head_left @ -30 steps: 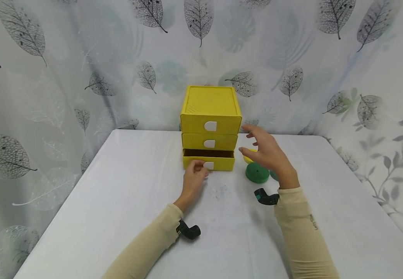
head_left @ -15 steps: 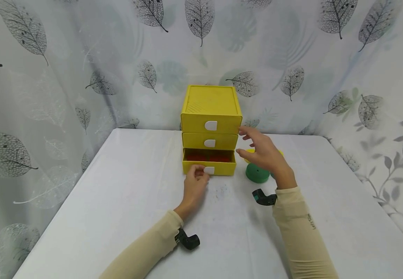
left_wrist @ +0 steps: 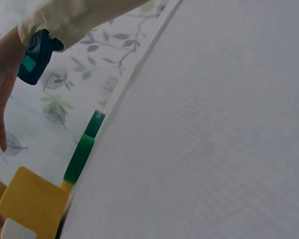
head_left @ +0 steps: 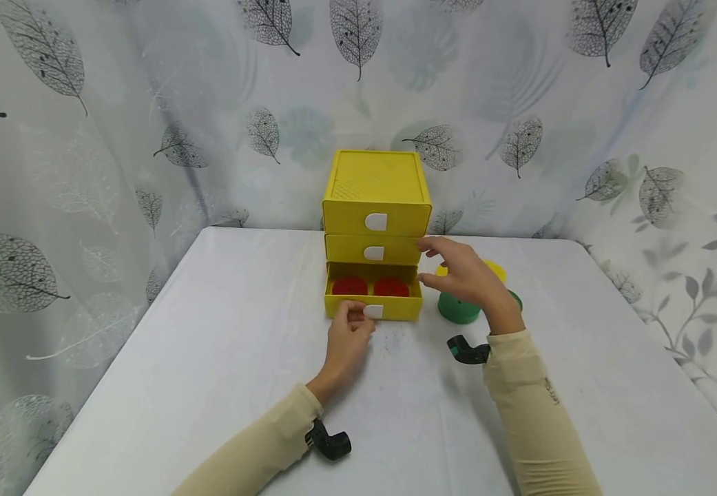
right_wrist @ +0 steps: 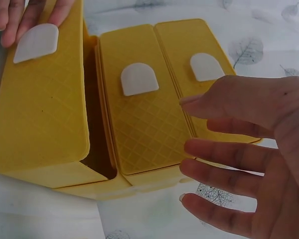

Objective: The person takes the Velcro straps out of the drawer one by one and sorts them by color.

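A yellow cabinet (head_left: 377, 178) with three stacked drawers stands at the back centre of the table. Its bottom drawer (head_left: 404, 310) is pulled out, with two flat round red things (head_left: 390, 287) inside. My left hand (head_left: 346, 348) grips the drawer's front beside the white handle tab (head_left: 373, 312); the right wrist view shows its fingers (right_wrist: 27, 27) at that tab. My right hand (head_left: 466, 275) hovers by the cabinet's right side, thumb and fingers spread apart, holding nothing. In the right wrist view the middle drawer (right_wrist: 144, 119) is closed.
Right of the cabinet sit thick green discs (head_left: 457, 310) and something round and yellow (head_left: 496, 270), partly hidden by my right hand. A white cloth covers the table (head_left: 240, 331). Behind it hangs a leaf-patterned curtain (head_left: 296, 186).
My left hand has drawn the bottom drawer farther out towards me, so the red things inside now show. My right hand has shifted slightly left, closer to the cabinet.
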Tool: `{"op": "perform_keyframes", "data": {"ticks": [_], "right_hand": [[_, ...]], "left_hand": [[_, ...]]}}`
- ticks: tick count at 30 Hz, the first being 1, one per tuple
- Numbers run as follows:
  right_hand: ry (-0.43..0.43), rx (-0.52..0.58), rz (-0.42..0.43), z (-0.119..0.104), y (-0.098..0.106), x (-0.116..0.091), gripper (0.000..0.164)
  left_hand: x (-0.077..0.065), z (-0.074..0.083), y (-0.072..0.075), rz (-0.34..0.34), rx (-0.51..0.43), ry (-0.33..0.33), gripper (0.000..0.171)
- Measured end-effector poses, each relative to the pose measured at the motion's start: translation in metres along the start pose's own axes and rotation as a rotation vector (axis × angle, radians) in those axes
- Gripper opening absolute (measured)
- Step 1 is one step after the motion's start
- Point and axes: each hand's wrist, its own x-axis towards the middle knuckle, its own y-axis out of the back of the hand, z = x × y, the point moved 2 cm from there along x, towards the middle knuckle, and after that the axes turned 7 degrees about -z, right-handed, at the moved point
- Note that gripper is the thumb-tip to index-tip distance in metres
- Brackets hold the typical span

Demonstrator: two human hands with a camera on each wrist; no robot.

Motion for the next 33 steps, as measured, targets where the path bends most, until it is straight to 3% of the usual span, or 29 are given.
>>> {"op": "perform_keyframes", "data": {"ticks": [14, 21, 33], "right_hand": [[-0.044, -0.017, -0.078, -0.001, -0.013, 0.007, 0.060], [0.004, -0.055, -0.112, -0.004, -0.021, 0.011, 0.055], [-0.010, -0.083, -0.215, -0.005, -0.039, 0.017, 0.050]], "left_hand": [[-0.018, 0.000, 0.000, -0.026, 0.010, 0.003, 0.030], [-0.027, 0.004, 0.001, -0.048, 0.017, 0.025, 0.030], [-0.036, 0.008, 0.003, -0.051, 0.009, 0.036, 0.029]]}}
